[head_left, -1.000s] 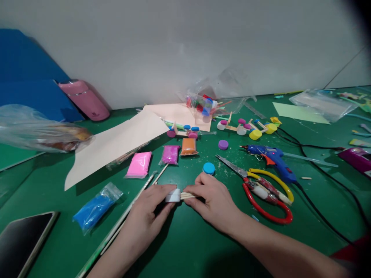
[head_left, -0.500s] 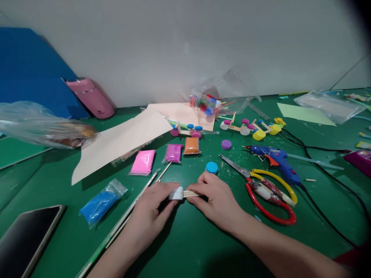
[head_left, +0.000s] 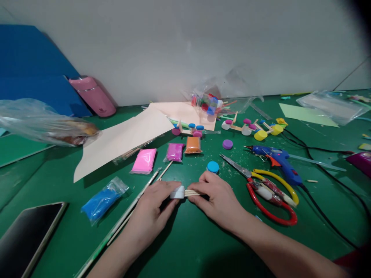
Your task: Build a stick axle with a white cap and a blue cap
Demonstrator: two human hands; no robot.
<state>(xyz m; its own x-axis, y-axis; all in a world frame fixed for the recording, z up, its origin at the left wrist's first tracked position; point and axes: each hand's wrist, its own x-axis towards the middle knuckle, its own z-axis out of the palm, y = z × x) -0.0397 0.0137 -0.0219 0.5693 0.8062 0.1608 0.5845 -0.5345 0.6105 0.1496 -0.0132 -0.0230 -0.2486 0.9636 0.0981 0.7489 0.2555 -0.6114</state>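
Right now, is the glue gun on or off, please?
The glue gun appears on: a small red light glows on its body.

Short white pc [head_left: 178, 192], rounded edge, approx horiz, pinched in my L grip [head_left: 150, 203]. Few thin pale sticks [head_left: 190, 192], side by side, also approx horiz, run from its R end to my R grip [head_left: 218, 200]. Can't tell if they're in the pc or just vs. it.
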